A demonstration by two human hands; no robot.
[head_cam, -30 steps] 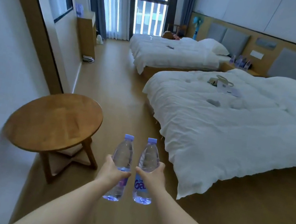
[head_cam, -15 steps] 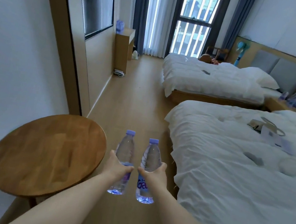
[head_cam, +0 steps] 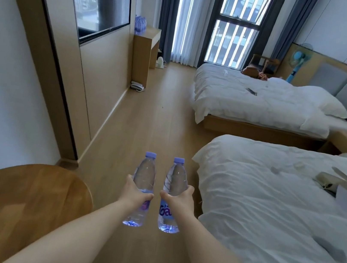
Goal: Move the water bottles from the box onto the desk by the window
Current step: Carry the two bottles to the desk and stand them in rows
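I carry two clear water bottles with purple caps, upright and side by side over the wooden floor. My left hand (head_cam: 136,193) grips the left bottle (head_cam: 144,176) around its middle. My right hand (head_cam: 177,199) grips the right bottle (head_cam: 175,179), whose blue label faces me. Far ahead on the left stands the wooden desk (head_cam: 150,37) beside the window curtains, with several water bottles (head_cam: 140,24) standing on its top. The box is out of view.
A round wooden table (head_cam: 10,208) is close at my lower left. Two beds with white duvets, the near one (head_cam: 279,214) and the far one (head_cam: 251,98), line the right side. A wooden floor aisle (head_cam: 152,114) runs between them and the left wall. A telephone (head_cam: 137,85) lies on the floor by the desk.
The view has advanced down the aisle and lifted; the round table has slid to the lower left, the desk and window appear closer. Both hands hold their bottles the same way.
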